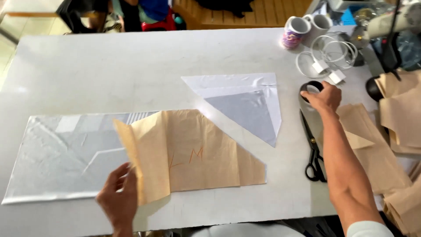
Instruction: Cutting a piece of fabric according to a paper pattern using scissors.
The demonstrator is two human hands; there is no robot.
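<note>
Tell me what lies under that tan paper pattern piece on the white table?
Under the tan paper pattern piece lies shiny silver-white fabric, showing out to its left. The left hand lifts the paper's left edge. How far the fabric runs beneath is covered.

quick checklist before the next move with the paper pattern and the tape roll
1. Left hand grips the tan paper pattern at its lifted left edge: ok.
2. Pattern flat on the white fabric: not ok, left part folded up.
3. Right hand on the black tape roll: ok, fingers over it.
4. Roll firmly gripped: cannot tell.
5. Scissors lie shut, clear of both hands: ok.
6. Triangular fabric offcut apart from the pattern: ok.
</note>
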